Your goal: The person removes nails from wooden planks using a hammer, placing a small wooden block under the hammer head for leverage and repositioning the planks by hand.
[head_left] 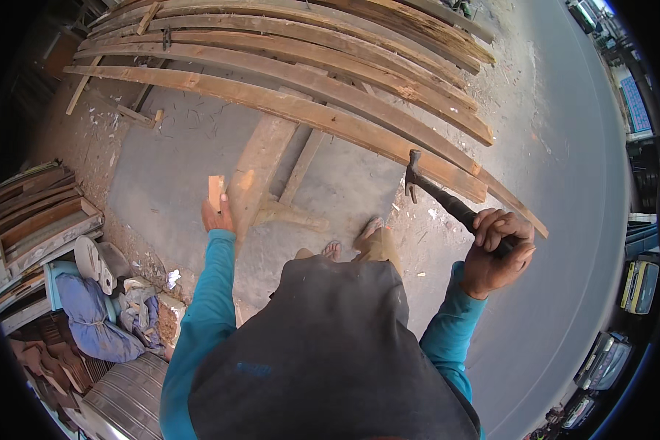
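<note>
My right hand (pixel 500 253) is closed around the dark handle of a claw hammer (pixel 447 199), raised at the right with its head pointing away from me. The hammer's head overlaps the near long plank in view; whether they touch I cannot tell. On the left, my left hand (pixel 218 217) grips a small wood block (pixel 215 189), held upright beside a broad wooden board (pixel 265 150). That board slopes from the long planks (pixel 286 103) down toward my feet. Part of the block is hidden behind my fingers.
Several long planks lie side by side across the far side on wooden supports (pixel 84 84). A stack of wooden frames (pixel 48 227), a blue cloth bundle (pixel 95 315) and a ribbed metal sheet (pixel 128 396) are at the left. A road (pixel 565 220) with parked vehicles (pixel 607 359) runs along the right.
</note>
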Demonstrator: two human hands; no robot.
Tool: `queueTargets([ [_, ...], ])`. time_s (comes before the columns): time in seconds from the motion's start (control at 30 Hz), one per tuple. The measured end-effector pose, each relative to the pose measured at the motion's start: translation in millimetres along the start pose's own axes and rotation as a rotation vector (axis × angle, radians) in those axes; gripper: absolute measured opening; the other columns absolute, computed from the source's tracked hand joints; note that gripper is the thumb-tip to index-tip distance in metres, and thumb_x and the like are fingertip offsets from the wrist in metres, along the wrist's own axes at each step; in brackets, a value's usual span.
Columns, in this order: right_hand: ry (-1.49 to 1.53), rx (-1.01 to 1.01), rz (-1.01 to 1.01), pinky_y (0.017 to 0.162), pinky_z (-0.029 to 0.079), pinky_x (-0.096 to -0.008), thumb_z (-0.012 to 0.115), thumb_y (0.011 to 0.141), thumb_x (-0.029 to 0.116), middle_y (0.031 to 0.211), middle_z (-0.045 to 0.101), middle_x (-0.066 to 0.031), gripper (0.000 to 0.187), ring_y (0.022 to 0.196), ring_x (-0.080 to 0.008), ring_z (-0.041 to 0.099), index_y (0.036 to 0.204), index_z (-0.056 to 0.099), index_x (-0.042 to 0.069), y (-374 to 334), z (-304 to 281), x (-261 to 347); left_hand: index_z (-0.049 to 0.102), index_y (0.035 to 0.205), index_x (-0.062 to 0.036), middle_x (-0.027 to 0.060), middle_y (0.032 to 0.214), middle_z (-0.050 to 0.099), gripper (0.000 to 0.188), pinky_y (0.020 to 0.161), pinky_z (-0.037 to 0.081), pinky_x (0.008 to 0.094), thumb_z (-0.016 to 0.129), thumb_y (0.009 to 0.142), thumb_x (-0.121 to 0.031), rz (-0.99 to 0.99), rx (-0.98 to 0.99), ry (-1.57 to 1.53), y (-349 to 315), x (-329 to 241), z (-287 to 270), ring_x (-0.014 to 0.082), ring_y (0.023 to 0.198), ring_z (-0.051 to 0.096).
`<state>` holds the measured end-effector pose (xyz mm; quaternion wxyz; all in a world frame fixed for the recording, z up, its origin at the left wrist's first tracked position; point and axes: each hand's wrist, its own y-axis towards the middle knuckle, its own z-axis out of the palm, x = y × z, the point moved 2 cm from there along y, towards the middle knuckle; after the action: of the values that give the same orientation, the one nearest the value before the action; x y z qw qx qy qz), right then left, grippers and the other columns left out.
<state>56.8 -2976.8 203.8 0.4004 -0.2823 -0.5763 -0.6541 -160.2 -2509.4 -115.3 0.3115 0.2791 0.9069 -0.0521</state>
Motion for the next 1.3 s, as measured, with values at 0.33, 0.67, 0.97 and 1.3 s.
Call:
queueTargets([
  [0.33, -0.034, 0.163, 0.261, 0.051, 0.041, -0.0295, 0.05, 0.105, 0.044, 0.06, 0.045, -0.0051, 0.049, 0.051, -0.0132, 0.043, 0.086, 0.053, -0.002, 83, -4, -62, 0.05, 0.125, 0.0012, 0.0286, 0.112, 0.064, 0.054, 0.092, 0.048, 0.0493, 0.066, 0.096, -0.041, 0.144, 0.115, -0.125, 5, -244, 85, 0.0447, 0.105, 0.062],
  [0.67, 0.491, 0.474, 0.32, 0.055, 0.048, -0.0351, 0.061, 0.098, 0.034, 0.065, 0.045, -0.0053, 0.035, 0.058, -0.0178, 0.05, 0.092, 0.053, 0.001, 190, 12, -119, 0.049, 0.13, -0.0038, 0.0297, 0.121, 0.063, 0.056, 0.096, 0.048, 0.0546, 0.072, 0.091, -0.038, 0.079, 0.223, -0.067, 9, -272, 168, 0.0498, 0.113, 0.06],
  [0.97, 0.821, 0.514, 0.33, 0.057, 0.047, -0.0367, 0.057, 0.096, 0.024, 0.069, 0.048, -0.0082, 0.024, 0.059, -0.0183, 0.051, 0.093, 0.055, 0.0, 203, 75, -178, 0.049, 0.132, 0.0028, 0.0314, 0.113, 0.064, 0.063, 0.092, 0.05, 0.0512, 0.074, 0.089, -0.036, -0.049, 0.191, 0.078, -2, -308, 158, 0.0485, 0.107, 0.061],
  [1.3, 0.862, 0.611, 0.271, 0.056, 0.047, -0.038, 0.062, 0.097, 0.035, 0.066, 0.05, -0.0067, 0.036, 0.057, -0.0194, 0.052, 0.092, 0.055, 0.0, 190, 63, -209, 0.046, 0.137, 0.0013, 0.032, 0.118, 0.064, 0.065, 0.097, 0.05, 0.0489, 0.07, 0.091, -0.038, 0.004, 0.272, 0.053, 20, -312, 153, 0.0462, 0.113, 0.062],
])
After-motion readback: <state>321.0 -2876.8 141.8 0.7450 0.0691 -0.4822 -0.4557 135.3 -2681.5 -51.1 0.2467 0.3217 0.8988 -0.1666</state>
